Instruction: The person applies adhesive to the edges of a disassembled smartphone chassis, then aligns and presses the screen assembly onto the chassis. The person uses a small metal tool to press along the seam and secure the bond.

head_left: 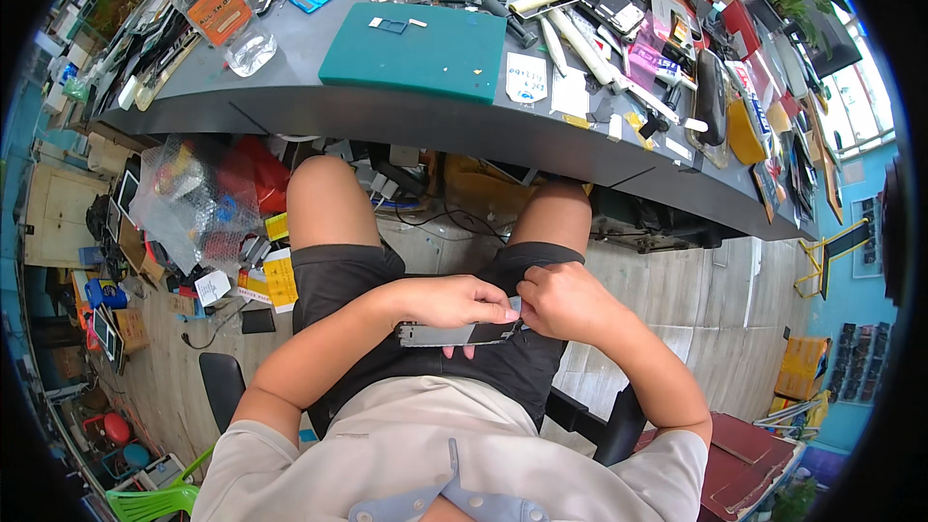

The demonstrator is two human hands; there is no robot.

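Above my lap, my left hand (454, 301) is wrapped round a flat, thin phone part (447, 334), silver and black, that looks like an opened phone body. Its thumb lies on top near the right end, and two fingertips show beneath the lower edge. My right hand (565, 301) is closed in a pinch at that right end, touching it beside the left thumb. A small pale bit shows between the two hands; whether it is film or part of the phone I cannot make out.
Ahead stands a grey workbench (387, 126) with a green mat (416, 53), a clear bottle (222, 14) and piles of phone parts and tools. Bubble wrap (198, 198) and boxes crowd the floor at left. Chair armrests (621, 425) flank me.
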